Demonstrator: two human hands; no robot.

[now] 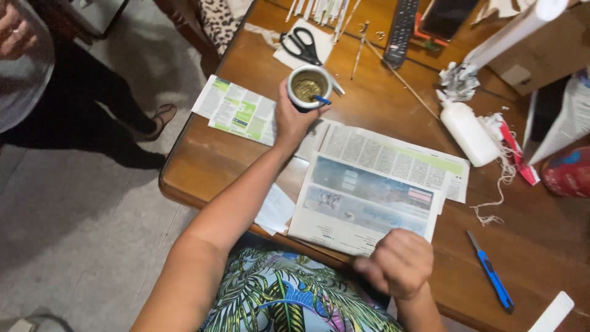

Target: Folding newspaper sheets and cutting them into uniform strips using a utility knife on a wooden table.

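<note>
Fist: my right hand [398, 263], clenched, grasping nothing I can see, at the near edge of the newspaper [369, 203]. Blue cutter [490, 278] just right of it. Farther off, my left hand [294, 117] grips a metal cup [309, 86]; scissors [301, 45] lie beyond those fingers.

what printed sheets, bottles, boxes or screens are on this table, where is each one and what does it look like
Newspaper sheet: table's near edge, grey columns, bluish pictures.
Leaflet: left edge, white and green.
Glue bottle: right, white, lying tilted.
Cardboard box: far right, brown.
Phone: far edge, dark screen.
</note>
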